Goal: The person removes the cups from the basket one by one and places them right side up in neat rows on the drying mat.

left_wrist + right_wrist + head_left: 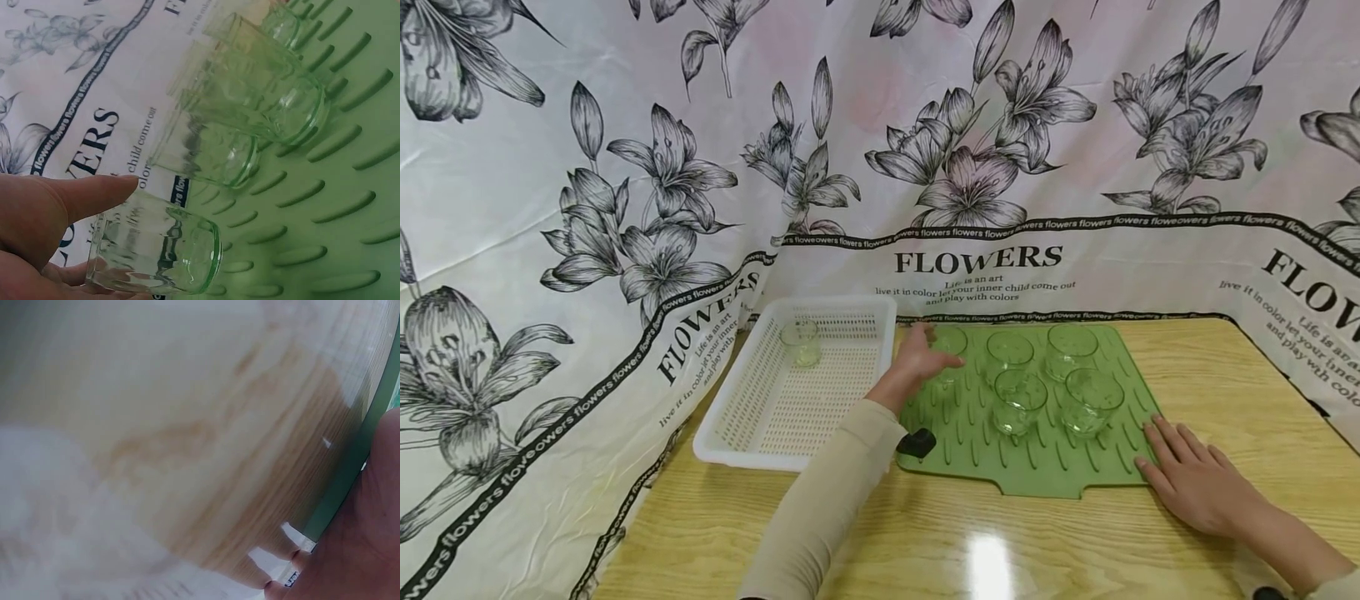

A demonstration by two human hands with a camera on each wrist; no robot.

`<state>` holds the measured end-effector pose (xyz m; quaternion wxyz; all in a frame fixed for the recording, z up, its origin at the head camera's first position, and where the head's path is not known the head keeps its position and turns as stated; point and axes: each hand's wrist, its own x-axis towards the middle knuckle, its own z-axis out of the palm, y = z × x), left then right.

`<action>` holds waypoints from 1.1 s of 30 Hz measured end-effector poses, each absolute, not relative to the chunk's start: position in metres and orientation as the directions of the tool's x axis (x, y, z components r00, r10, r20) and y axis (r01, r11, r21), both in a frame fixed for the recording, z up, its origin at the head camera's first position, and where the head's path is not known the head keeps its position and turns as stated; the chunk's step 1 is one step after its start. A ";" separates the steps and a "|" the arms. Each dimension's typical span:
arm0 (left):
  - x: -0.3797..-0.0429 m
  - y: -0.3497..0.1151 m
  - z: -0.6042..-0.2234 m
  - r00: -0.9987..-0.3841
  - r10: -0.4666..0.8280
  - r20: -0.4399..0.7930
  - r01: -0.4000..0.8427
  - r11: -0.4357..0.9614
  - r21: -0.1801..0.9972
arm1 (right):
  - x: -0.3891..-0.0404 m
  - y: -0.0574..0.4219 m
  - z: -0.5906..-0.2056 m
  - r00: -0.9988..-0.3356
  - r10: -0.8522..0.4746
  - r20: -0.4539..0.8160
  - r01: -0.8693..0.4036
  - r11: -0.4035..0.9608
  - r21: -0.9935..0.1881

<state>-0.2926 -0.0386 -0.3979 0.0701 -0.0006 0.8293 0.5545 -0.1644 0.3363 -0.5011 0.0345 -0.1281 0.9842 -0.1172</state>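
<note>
In the head view my left hand (921, 358) reaches to the back left of the green ridged mat (955, 450), beside a clear drinking glass (951, 342). The left wrist view shows the thumb (103, 195) stretched straight along one side of that glass (162, 247), fingertips right at its wall, the other fingers partly hidden behind it. Several more glasses (1018, 404) stand upright on the mat to its right. My right hand (1202, 483) lies flat on the table at the mat's right edge, fingers spread, holding nothing.
Left of the mat stands a white perforated plastic basket (752, 454) with one glass (801, 343) at its back. A flower-printed cloth (820, 267) hangs behind and along both sides of the wooden table (925, 542).
</note>
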 end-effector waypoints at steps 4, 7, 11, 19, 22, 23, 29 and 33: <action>-0.295 -0.039 -0.400 -0.988 0.086 -0.130 -0.086 0.395 0.914 | -0.166 0.338 -0.505 -0.964 -0.263 -0.035 -0.247 0.938 -0.245; -0.298 -0.040 -0.404 -0.983 0.113 -0.146 -0.088 0.410 0.908 | -0.166 0.339 -0.508 -0.964 -0.262 -0.037 -0.246 0.937 -0.248; -0.301 -0.042 -0.407 -0.973 0.148 -0.175 -0.095 0.435 0.895 | -0.166 0.339 -0.506 -0.964 -0.265 -0.030 -0.251 0.938 -0.237; -0.302 -0.041 -0.408 -0.967 0.170 -0.189 -0.084 0.487 0.870 | -0.165 0.337 -0.506 -0.965 -0.263 -0.018 -0.251 0.936 -0.245; -0.303 -0.042 -0.410 -0.965 0.181 -0.190 -0.080 0.487 0.870 | -0.164 0.337 -0.507 -0.965 -0.263 -0.008 -0.254 0.938 -0.238; -0.304 -0.042 -0.411 -0.964 0.184 -0.190 -0.080 0.482 0.872 | -0.164 0.337 -0.507 -0.965 -0.262 -0.008 -0.253 0.939 -0.234; -0.308 -0.043 -0.415 -0.962 0.198 -0.189 -0.077 0.466 0.881 | -0.164 0.338 -0.507 -0.966 -0.258 -0.015 -0.247 0.939 -0.240; -0.307 -0.044 -0.415 -0.961 0.197 -0.195 -0.082 0.469 0.879 | -0.163 0.338 -0.507 -0.966 -0.258 -0.017 -0.246 0.937 -0.247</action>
